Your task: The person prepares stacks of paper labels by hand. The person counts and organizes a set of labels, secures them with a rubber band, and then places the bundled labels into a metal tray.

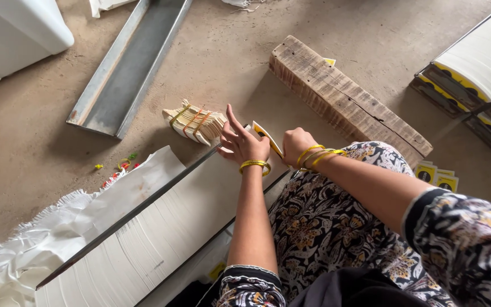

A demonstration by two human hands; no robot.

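My left hand (241, 142) and my right hand (298, 145) meet at the far end of a long metal tray (126, 219) packed with a row of white flat cards (160, 233). Between them they hold a small stack of white and yellow cards (267, 137); the left fingers are spread against it and the right hand is closed on its other side. Both wrists wear gold bangles. A bundle of cards tied with rubber bands (195, 123) lies on the floor just beyond the left hand.
An empty metal channel (126, 68) lies on the concrete floor at the back. A rough wooden block (348, 99) sits to the right. More trays of cards (473, 74) stand far right. White cloth (41, 239) lies left, loose rubber bands (121, 165) nearby, yellow cards (436, 175) by my knee.
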